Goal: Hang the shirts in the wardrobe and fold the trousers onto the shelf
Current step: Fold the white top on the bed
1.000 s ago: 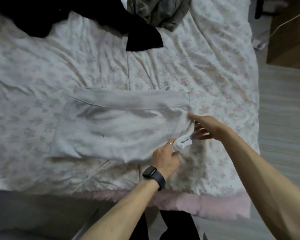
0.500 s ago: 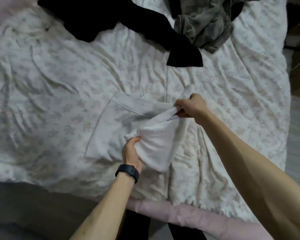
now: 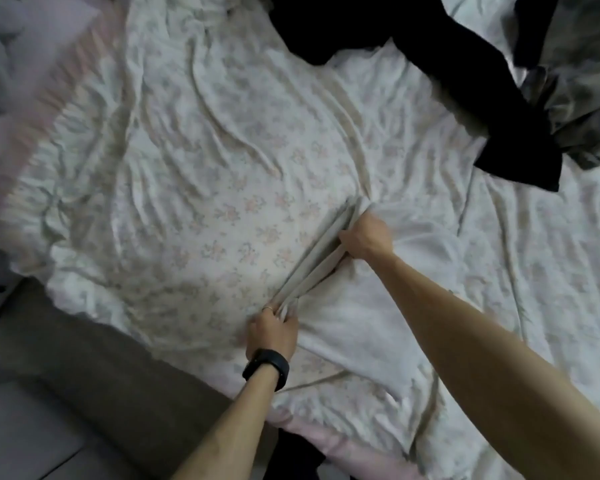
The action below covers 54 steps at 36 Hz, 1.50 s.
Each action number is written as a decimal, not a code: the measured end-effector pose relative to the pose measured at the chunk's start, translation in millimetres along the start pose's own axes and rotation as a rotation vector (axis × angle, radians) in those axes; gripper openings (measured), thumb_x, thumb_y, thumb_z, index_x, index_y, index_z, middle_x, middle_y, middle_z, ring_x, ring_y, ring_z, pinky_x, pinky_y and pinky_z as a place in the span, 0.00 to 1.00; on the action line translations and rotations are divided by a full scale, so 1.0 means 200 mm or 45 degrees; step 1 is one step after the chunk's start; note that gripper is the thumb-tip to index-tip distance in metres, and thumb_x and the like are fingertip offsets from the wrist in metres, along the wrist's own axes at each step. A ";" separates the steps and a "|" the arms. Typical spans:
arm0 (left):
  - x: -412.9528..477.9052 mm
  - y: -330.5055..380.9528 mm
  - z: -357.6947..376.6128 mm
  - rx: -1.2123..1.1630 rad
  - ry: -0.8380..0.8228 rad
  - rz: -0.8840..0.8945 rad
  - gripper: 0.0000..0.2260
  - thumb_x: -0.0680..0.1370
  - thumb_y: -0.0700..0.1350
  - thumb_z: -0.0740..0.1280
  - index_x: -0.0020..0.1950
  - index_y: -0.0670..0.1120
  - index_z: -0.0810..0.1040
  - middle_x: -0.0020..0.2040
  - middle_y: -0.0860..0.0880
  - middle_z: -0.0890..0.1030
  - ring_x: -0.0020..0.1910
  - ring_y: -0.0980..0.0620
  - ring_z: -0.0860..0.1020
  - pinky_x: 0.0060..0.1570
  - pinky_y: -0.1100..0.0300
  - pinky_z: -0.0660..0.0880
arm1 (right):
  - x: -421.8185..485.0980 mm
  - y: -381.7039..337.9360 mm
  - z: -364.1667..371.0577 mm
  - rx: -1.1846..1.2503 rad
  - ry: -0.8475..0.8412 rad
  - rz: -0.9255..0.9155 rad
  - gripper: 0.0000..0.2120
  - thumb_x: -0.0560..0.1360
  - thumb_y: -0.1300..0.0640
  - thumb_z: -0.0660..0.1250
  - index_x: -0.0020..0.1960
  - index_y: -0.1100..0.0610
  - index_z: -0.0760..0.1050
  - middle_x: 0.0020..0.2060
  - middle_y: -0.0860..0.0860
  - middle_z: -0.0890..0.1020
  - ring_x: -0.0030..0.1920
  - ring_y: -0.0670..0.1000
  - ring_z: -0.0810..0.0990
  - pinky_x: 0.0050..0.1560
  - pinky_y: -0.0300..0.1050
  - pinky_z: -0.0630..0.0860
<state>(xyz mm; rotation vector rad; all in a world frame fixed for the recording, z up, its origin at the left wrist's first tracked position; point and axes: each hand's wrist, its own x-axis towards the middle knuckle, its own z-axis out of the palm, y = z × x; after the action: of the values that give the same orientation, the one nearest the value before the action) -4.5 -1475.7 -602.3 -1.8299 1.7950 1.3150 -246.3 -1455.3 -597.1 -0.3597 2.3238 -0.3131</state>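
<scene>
White trousers [image 3: 371, 317] lie folded on the floral bed sheet, right of centre. Their left edge is a stack of several layers, pulled taut between my two hands. My left hand [image 3: 272, 332], with a black watch on the wrist, pinches the near end of that edge. My right hand [image 3: 366, 237] grips the far end, fist closed on the cloth. A black garment [image 3: 471, 81] sprawls across the top right of the bed, and a grey mottled garment [image 3: 579, 98] lies beside it at the right edge.
The bed [image 3: 194, 174] is covered by a wrinkled floral sheet with a pink ruffled border at the left and near edges. A pale pillow [image 3: 0, 46] sits at the top left. Grey floor [image 3: 66, 410] shows at the bottom left.
The trousers' right end was lifted and carried over to the left, so the cloth now lies folded narrower. Both hands moved with that edge. The view swung left across the bed.
</scene>
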 end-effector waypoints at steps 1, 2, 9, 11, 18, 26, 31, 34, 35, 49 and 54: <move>0.01 0.00 -0.01 0.103 0.023 0.025 0.23 0.79 0.64 0.62 0.66 0.51 0.76 0.54 0.50 0.83 0.48 0.46 0.81 0.48 0.48 0.81 | 0.01 -0.03 0.01 0.017 -0.060 -0.031 0.13 0.77 0.54 0.67 0.56 0.62 0.74 0.46 0.55 0.78 0.50 0.58 0.80 0.46 0.48 0.76; 0.02 -0.02 -0.01 0.244 0.040 0.052 0.22 0.80 0.63 0.61 0.68 0.51 0.74 0.57 0.49 0.81 0.52 0.45 0.80 0.51 0.47 0.80 | 0.01 -0.05 0.03 0.091 -0.136 -0.058 0.10 0.77 0.55 0.67 0.53 0.61 0.76 0.44 0.55 0.78 0.48 0.57 0.79 0.46 0.49 0.76; -0.04 0.06 0.11 0.583 0.363 0.772 0.31 0.63 0.44 0.73 0.66 0.46 0.73 0.66 0.42 0.72 0.58 0.39 0.73 0.54 0.45 0.74 | -0.15 0.22 -0.07 1.241 0.008 0.046 0.04 0.80 0.60 0.68 0.52 0.53 0.79 0.45 0.49 0.84 0.46 0.50 0.84 0.49 0.47 0.79; -0.03 0.19 0.18 0.620 0.339 1.004 0.29 0.65 0.46 0.71 0.67 0.46 0.74 0.70 0.43 0.71 0.62 0.39 0.72 0.59 0.43 0.73 | -0.21 0.40 -0.09 1.157 0.364 0.110 0.04 0.78 0.57 0.67 0.50 0.50 0.80 0.46 0.48 0.86 0.46 0.48 0.86 0.51 0.50 0.80; 0.14 0.62 0.39 0.805 0.140 0.618 0.27 0.81 0.61 0.59 0.70 0.42 0.71 0.69 0.43 0.73 0.69 0.41 0.68 0.66 0.45 0.64 | -0.34 0.75 0.13 0.582 0.725 0.143 0.13 0.78 0.54 0.67 0.61 0.57 0.78 0.55 0.54 0.80 0.57 0.55 0.77 0.61 0.56 0.75; 0.34 0.77 0.35 0.831 -0.019 0.577 0.18 0.83 0.58 0.57 0.58 0.46 0.78 0.55 0.40 0.82 0.54 0.37 0.79 0.54 0.47 0.76 | -0.39 0.79 0.26 0.230 0.610 0.126 0.31 0.82 0.44 0.60 0.81 0.53 0.57 0.81 0.55 0.57 0.80 0.54 0.52 0.74 0.36 0.30; 0.43 0.82 0.16 0.955 0.259 0.823 0.13 0.85 0.53 0.56 0.54 0.48 0.78 0.52 0.42 0.82 0.50 0.38 0.79 0.50 0.49 0.72 | -0.35 0.79 0.29 0.000 0.477 0.028 0.30 0.82 0.34 0.51 0.81 0.39 0.50 0.82 0.51 0.43 0.81 0.54 0.41 0.80 0.55 0.41; 0.50 0.82 0.18 1.063 0.286 0.756 0.14 0.85 0.53 0.55 0.53 0.48 0.77 0.52 0.42 0.83 0.51 0.40 0.80 0.54 0.48 0.70 | -0.32 0.79 0.35 -0.069 0.391 0.042 0.30 0.81 0.33 0.48 0.81 0.37 0.46 0.82 0.49 0.39 0.81 0.55 0.38 0.79 0.62 0.44; 0.52 0.81 0.20 1.049 0.287 0.744 0.14 0.85 0.53 0.55 0.54 0.47 0.77 0.53 0.42 0.82 0.52 0.39 0.79 0.55 0.48 0.69 | -0.31 0.79 0.36 -0.062 0.376 0.052 0.30 0.82 0.33 0.48 0.81 0.37 0.45 0.82 0.49 0.38 0.81 0.55 0.36 0.79 0.63 0.43; 0.46 0.45 0.40 1.448 0.147 1.463 0.29 0.83 0.60 0.47 0.82 0.51 0.52 0.82 0.52 0.50 0.81 0.52 0.48 0.77 0.41 0.44 | -0.12 0.70 0.31 -0.143 0.520 -0.143 0.28 0.84 0.41 0.46 0.82 0.43 0.45 0.82 0.48 0.40 0.81 0.50 0.35 0.78 0.66 0.43; 0.64 0.46 0.32 1.557 0.138 1.401 0.28 0.84 0.59 0.44 0.82 0.54 0.42 0.81 0.57 0.41 0.80 0.57 0.43 0.76 0.38 0.41 | 0.03 0.85 0.25 -0.214 0.296 0.038 0.34 0.79 0.28 0.40 0.80 0.38 0.34 0.79 0.44 0.30 0.77 0.47 0.26 0.76 0.67 0.32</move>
<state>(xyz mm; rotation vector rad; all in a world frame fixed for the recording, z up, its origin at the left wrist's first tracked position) -134.9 -1532.5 -695.7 -0.2151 2.7724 0.0120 -242.9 -1306.0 -690.9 -0.3873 2.5899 -0.1513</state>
